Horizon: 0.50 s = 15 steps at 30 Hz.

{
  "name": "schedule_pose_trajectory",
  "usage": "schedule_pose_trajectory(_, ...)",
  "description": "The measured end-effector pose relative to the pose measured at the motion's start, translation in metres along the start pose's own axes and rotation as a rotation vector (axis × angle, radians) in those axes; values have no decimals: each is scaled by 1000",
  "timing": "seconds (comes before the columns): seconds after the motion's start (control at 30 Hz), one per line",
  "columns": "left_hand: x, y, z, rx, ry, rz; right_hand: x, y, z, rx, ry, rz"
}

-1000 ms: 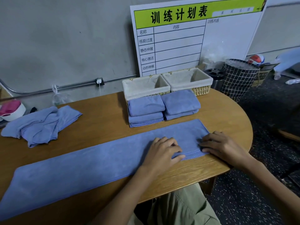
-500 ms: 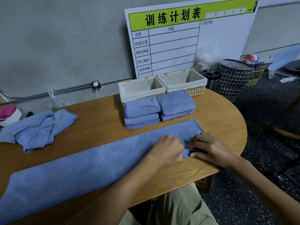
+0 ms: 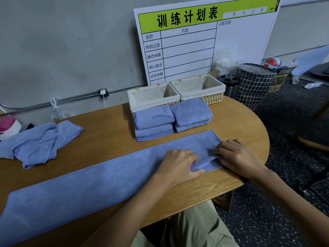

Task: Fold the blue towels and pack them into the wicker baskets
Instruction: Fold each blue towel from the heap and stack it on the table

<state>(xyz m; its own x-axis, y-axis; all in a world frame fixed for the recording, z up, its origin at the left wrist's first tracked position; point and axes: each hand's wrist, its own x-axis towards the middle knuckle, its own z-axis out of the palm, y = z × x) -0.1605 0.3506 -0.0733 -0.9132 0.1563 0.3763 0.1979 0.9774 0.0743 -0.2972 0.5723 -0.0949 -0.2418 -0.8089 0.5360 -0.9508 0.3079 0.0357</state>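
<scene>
Long blue towel (image 3: 92, 186), folded to a strip, laid across wooden table (image 3: 236, 125) left to right. Left hand (image 3: 179, 164) & right hand (image 3: 238, 155) both pinching its right end, near-edge corner lifted slightly. Two folded towel stacks (image 3: 170, 120) just behind strip, touching front of two lined wicker baskets (image 3: 178, 94). Crumpled towels (image 3: 39, 141) far left.

We see two bare forearms with no sleeves reaching the wrists; the left hand (image 3: 179, 164) and right hand (image 3: 238, 155) carry no rings, watch or gloves; below them, olive-khaki trousers (image 3: 192, 227) of plain woven cloth, a stitched seam running along one leg.
</scene>
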Motion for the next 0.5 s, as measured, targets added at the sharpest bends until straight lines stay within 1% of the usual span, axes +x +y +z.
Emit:
schedule_pose_trajectory(0.07, -4, 3, 5, 80, 46, 56, -4, 0, -2, 2, -22, -14)
schedule_pose_trajectory(0.13, -8, 5, 8, 98, 55, 89, -8, 1, -5, 16, -35, -30)
schedule_pose_trajectory(0.23, -15, 2, 8, 111, 121, 149, -15, 0, -16, 46, 52, -48)
schedule_pose_trajectory(0.3, -20, -1, 8, 78, 187, 146, -18, -1, -26, 57, 98, -58)
schedule_pose_trajectory(0.33, -22, -1, 7, 85, 209, 142, -19, -2, -28, 49, 97, -68)
schedule_pose_trajectory(0.43, -31, 0, 7, 83, 181, 180, -28, -1, -23, 51, -20, -119)
schedule_pose_trajectory(0.5, -35, 0, 3, 43, 144, 194, -34, 1, -22, 100, -58, -89)
